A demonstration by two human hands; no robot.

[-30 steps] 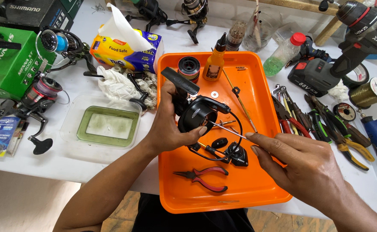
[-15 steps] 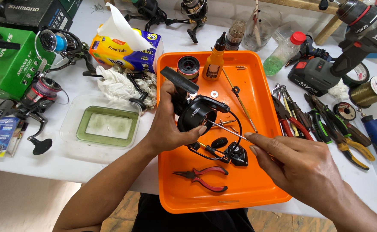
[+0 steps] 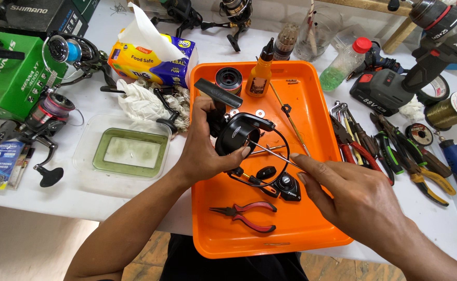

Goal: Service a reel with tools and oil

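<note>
Fingers (image 3: pixel 200 151) of the left hand (image 3: pixel 202 143) are wrapped around a black reel body (image 3: pixel 237 134).
A thin metal rod (image 3: pixel 272 153) is pinched by the right hand (image 3: pixel 353 200); red pliers (image 3: pixel 246 215) and an orange bottle (image 3: pixel 259 75) are contained in the orange tray (image 3: pixel 311 229).

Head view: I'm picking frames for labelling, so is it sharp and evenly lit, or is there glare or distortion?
Head view: sharp and evenly lit; soft sheen on the orange tray; the black reel in the left hand stays readable; the right hand is unblurred; edges bow slightly.
</note>
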